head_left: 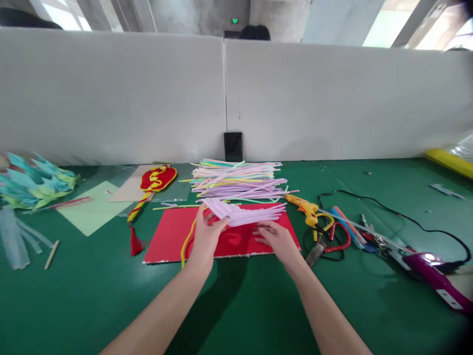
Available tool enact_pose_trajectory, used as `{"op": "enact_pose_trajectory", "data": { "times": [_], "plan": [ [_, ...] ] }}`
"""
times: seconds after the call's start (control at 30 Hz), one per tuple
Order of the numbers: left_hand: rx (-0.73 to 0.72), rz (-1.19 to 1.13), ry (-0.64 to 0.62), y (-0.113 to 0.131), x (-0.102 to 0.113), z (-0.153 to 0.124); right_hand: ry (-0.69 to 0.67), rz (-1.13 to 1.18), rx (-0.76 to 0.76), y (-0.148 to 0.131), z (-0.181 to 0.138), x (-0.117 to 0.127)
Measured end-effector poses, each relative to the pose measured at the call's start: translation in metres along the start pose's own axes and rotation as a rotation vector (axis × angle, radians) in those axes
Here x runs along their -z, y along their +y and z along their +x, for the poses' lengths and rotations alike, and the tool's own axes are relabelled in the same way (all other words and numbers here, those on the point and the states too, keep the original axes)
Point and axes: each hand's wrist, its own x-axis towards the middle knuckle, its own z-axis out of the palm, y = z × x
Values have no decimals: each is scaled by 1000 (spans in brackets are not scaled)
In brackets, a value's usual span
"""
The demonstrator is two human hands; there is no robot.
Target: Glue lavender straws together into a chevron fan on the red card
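My left hand [207, 231] grips a flat bundle of lilac pipe cleaners [249, 216] by its left part, where the stems bend at an angle. The loose ends fan out to the right. Below those ends, my right hand [272, 237] has its fingers apart and curved over a red board [229, 246]; whether it touches the board I cannot tell. A yellow pipe cleaner [185, 241] curves over the board's left side. Behind it lies a pile of pastel pipe cleaners [236, 180], mostly lilac, pink and yellow.
At left lie a red-and-yellow fan-shaped ornament [158, 178] with a tassel [135, 242], a pale green sheet [90, 209] and a teal paper flower [35, 182]. At right are a yellow glue gun [303, 206], red-handled scissors [342, 239] and a purple corded tool [436, 276]. A black phone-like object [233, 146] leans on the partition.
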Motion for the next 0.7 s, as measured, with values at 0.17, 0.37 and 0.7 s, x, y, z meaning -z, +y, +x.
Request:
{"op": "enact_pose_trajectory", "data": {
  "times": [0.17, 0.37, 0.7],
  "plan": [
    [65, 80, 14, -10, 25, -12, 86, 15, 85, 10, 9, 3],
    [-106, 368, -143, -21, 46, -23, 166, -76, 179, 13, 14, 16],
    [-443, 928, -111, -6, 76, -13, 231, -671, 573, 11, 2, 3]
  ]
}}
